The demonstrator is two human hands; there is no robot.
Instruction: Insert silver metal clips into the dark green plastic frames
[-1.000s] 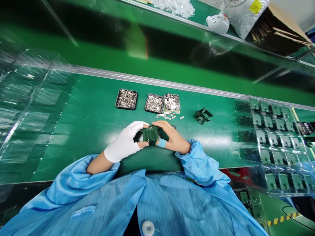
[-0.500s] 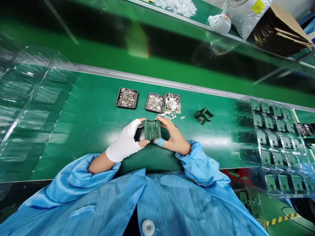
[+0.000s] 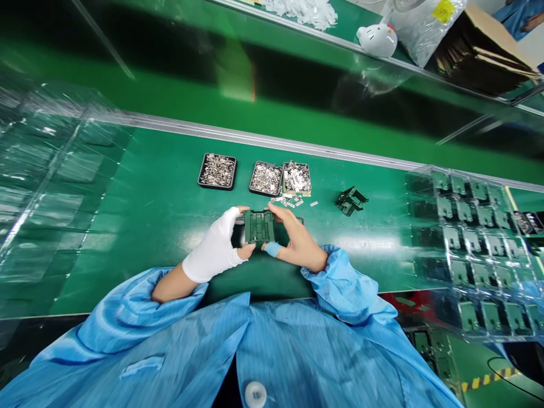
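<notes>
A green plastic housing (image 3: 259,228) with slots across its face is held between both hands above the green table. My left hand (image 3: 215,243), in a white fingerless glove, is closed on its left side. My right hand (image 3: 297,238), with blue tape round the thumb, grips the right side. Beyond the hands, small metal pieces fill a black tray (image 3: 217,171), a second tray (image 3: 266,178) and a third tray (image 3: 297,178). A few loose metal strips (image 3: 289,200) lie just in front of these. Another green housing (image 3: 351,201) sits tilted to the right.
Clear blister trays (image 3: 480,243) holding several green housings stand at the right. More clear plastic trays (image 3: 42,170) are stacked at the left. A metal rail (image 3: 255,139) runs behind the table, and an upper shelf carries white pieces (image 3: 301,11) and cardboard (image 3: 484,54).
Both hands and the green housing have shifted very slightly left and down in view. Their grip looks the same. A person's arm now shows at the top right.
</notes>
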